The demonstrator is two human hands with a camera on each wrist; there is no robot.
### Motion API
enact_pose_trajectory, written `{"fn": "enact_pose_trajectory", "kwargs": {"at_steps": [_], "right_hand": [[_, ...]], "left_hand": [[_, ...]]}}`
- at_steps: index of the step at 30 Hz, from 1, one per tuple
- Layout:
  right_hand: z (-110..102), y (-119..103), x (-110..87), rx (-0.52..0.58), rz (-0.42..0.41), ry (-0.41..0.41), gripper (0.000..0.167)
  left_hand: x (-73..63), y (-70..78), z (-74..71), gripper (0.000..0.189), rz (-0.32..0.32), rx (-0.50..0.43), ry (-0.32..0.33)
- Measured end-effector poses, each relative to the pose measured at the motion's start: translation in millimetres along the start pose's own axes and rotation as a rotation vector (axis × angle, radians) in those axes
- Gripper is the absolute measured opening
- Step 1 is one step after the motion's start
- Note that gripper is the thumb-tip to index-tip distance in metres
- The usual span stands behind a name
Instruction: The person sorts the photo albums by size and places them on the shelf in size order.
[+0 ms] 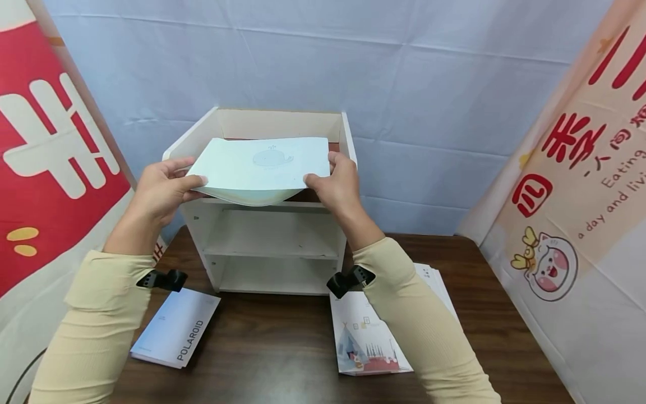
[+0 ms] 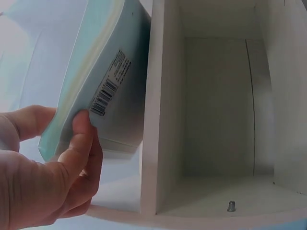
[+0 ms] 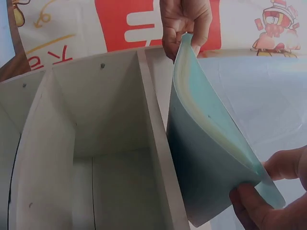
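Observation:
A pale mint notebook (image 1: 262,165) with a small whale drawing on its cover is held level over the open top of a white shelf unit (image 1: 282,120). My left hand (image 1: 158,188) pinches its left end, thumb on the cover. At the other end my right hand (image 1: 339,182) grips it, thumb also on top. Its pages sag in the middle along the near side. From below, the left wrist view shows a barcode label (image 2: 104,96) on the back cover, with left fingertips beside it. The right wrist view shows the notebook (image 3: 206,139) bowed between both hands.
Two open compartments lie below the shelf unit's top. On the dark wooden table (image 1: 267,348), a blue-and-white POLAROID book (image 1: 174,328) is at left. White booklets (image 1: 363,342) with a tent picture sit partly under my right forearm. Printed cloths (image 1: 565,168) hang at the sides.

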State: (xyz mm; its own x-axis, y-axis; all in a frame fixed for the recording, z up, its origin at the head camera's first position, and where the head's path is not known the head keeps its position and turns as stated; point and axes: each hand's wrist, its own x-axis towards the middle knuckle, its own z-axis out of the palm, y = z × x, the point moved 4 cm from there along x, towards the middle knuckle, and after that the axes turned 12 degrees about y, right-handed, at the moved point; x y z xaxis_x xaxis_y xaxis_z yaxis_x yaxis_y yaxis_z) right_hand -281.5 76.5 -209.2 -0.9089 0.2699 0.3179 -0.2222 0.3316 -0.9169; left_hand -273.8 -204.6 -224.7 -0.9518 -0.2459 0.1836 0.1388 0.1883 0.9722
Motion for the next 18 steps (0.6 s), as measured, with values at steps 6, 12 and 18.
{"fn": "enact_pose_trajectory", "kwargs": {"at_steps": [6,12,18], "right_hand": [[2.1,-1.4,1.9,-0.147,-0.070,0.027,0.059],[8.9,-2.3,0.8,-0.307,-0.170,0.024,0.058],[18.5,-3.9,5.4,-0.481,-0.182,-0.060,0.056]], "left_hand": [[2.0,1.7,5.1,0.059,0.043,0.049,0.032],[2.1,3.6,8.8,0.053,0.137,0.294,0.130],[5.1,10.6,17.4,0.048,0.239,0.560,0.196]]}}
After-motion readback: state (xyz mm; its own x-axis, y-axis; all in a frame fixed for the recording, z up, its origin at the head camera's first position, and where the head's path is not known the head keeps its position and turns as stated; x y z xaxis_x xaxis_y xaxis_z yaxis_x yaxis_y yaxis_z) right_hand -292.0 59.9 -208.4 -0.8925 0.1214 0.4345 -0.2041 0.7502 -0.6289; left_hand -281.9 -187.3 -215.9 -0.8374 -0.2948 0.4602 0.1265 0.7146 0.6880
